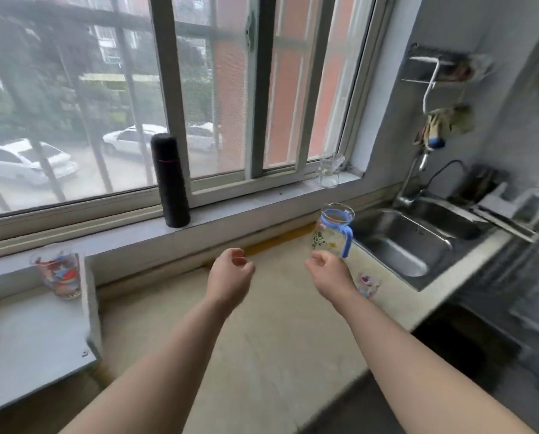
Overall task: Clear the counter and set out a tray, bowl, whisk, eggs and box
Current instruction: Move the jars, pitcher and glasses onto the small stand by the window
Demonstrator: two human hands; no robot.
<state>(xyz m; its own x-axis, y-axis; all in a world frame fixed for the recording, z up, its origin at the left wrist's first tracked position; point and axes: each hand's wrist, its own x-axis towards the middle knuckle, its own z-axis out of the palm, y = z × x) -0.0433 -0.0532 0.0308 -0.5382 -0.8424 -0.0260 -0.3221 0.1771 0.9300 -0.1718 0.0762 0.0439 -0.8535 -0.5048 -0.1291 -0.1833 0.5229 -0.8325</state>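
Observation:
Both my arms reach forward over the pale counter (261, 333). My left hand (230, 274) hovers above the counter's middle with its fingers loosely curled and nothing in it. My right hand (329, 274) is just in front of a glass jug (332, 233) with a blue rim and handle and a flower print; its fingers are curled and it holds nothing. A small printed glass (368, 285) stands on the counter to the right of my right wrist. No tray, bowl, whisk, eggs or box is in view.
A black flask (170, 180) and a clear glass (329, 170) stand on the window sill. A colourful printed glass (60, 274) sits on a raised grey shelf (27, 346) at the left. A steel sink (409, 242) with a tap lies at the right.

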